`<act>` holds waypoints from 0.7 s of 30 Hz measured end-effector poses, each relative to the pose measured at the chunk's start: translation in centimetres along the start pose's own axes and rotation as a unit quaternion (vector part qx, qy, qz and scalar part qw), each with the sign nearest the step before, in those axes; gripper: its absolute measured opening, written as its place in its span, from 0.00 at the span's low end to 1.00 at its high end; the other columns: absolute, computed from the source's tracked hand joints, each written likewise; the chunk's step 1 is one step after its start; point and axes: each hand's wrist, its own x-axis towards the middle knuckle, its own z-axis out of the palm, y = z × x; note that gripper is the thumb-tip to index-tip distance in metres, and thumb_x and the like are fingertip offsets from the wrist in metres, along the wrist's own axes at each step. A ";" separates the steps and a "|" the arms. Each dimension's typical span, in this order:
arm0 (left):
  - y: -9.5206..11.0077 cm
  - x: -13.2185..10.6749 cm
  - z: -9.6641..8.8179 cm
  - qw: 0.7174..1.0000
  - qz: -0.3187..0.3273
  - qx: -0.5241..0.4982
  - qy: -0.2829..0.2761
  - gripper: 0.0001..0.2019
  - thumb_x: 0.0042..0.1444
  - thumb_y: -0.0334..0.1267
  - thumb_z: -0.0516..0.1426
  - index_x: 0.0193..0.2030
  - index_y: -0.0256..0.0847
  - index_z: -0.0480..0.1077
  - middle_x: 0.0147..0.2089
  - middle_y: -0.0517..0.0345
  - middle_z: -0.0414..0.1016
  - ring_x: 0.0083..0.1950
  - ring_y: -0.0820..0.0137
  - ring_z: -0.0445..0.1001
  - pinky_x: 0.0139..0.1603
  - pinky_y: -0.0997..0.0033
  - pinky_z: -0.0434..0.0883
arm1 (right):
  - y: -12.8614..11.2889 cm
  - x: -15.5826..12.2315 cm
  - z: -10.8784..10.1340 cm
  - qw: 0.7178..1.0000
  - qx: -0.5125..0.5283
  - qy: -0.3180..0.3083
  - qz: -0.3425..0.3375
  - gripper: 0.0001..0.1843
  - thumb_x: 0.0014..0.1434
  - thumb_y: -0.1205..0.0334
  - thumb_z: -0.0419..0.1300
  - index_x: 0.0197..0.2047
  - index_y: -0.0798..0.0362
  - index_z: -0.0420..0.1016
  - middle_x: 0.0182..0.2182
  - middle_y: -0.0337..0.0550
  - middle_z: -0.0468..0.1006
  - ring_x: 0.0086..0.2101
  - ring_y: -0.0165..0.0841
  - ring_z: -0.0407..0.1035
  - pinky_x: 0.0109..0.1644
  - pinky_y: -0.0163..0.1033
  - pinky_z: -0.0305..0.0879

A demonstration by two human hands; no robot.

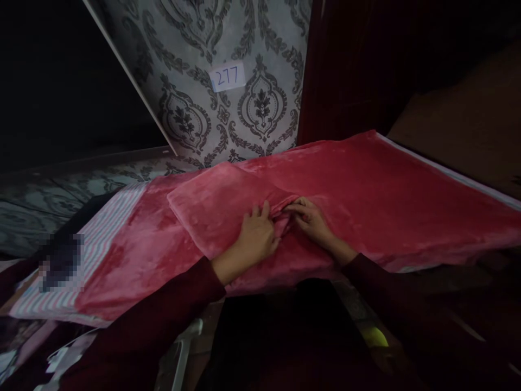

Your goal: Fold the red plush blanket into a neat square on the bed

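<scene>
While the pink plush piece [215, 201] lies mid-frame, stretching leftward from both hands, our left hand [257, 232] is nearer its middle, fingers apart on top; whether its thumb grips, we cannot tell. Our right hand [310, 218] pinches the bunched right end, above the red cover [374, 184].

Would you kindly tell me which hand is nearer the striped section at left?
The left hand, resting on the pink plush cloth; the right hand, beyond the bunched folds, is farther from the striped section.
</scene>
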 end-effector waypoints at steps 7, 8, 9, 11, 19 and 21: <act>-0.6 0.2 0.5 1.000 0.000 -0.008 -0.019 0.15 0.66 0.34 0.56 0.54 0.37 0.80 0.73 0.37 0.64 0.65 0.45 0.72 0.60 0.46 0.74 | -0.2 -0.1 0.5 0.999 -0.042 0.022 0.003 0.15 0.58 0.74 0.52 0.41 0.49 0.77 0.37 0.44 0.73 0.40 0.38 0.69 0.44 0.43 0.68; -0.9 0.3 0.4 1.000 0.000 -0.010 -0.019 0.14 0.66 0.33 0.55 0.52 0.35 0.80 0.70 0.36 0.68 0.62 0.47 0.74 0.60 0.49 0.75 | -0.4 -0.2 0.6 0.998 -0.052 0.025 0.005 0.15 0.57 0.74 0.52 0.41 0.49 0.76 0.38 0.45 0.73 0.40 0.38 0.69 0.44 0.43 0.67; -1.1 0.3 0.3 1.000 0.002 -0.014 -0.018 0.13 0.66 0.32 0.55 0.50 0.34 0.80 0.66 0.36 0.72 0.59 0.50 0.76 0.59 0.51 0.75 | -0.5 -0.2 0.7 0.997 -0.064 0.030 0.009 0.14 0.57 0.74 0.52 0.41 0.50 0.76 0.39 0.46 0.73 0.40 0.39 0.69 0.43 0.43 0.67; -1.7 0.4 0.0 1.000 0.007 -0.023 -0.011 0.12 0.67 0.31 0.54 0.47 0.35 0.80 0.57 0.39 0.77 0.53 0.54 0.78 0.57 0.56 0.76 | -0.8 -0.3 1.0 0.996 -0.084 0.038 0.020 0.14 0.57 0.74 0.53 0.41 0.50 0.75 0.39 0.46 0.73 0.40 0.39 0.69 0.42 0.42 0.67; -0.5 -0.2 0.7 0.990 0.005 0.138 0.024 0.15 0.67 0.25 0.50 0.51 0.33 0.77 0.55 0.39 0.73 0.50 0.54 0.75 0.40 0.59 0.74 | -1.0 -0.7 2.2 0.972 -0.223 0.000 0.076 0.12 0.58 0.72 0.52 0.42 0.51 0.73 0.44 0.51 0.75 0.40 0.40 0.70 0.37 0.40 0.63; 0.3 -0.6 0.9 0.987 0.024 0.156 0.014 0.15 0.68 0.25 0.50 0.52 0.34 0.77 0.56 0.41 0.73 0.51 0.55 0.75 0.41 0.60 0.73 | -1.1 -0.8 2.2 0.963 -0.254 -0.023 0.090 0.12 0.58 0.72 0.52 0.41 0.51 0.72 0.43 0.52 0.76 0.39 0.40 0.70 0.34 0.40 0.62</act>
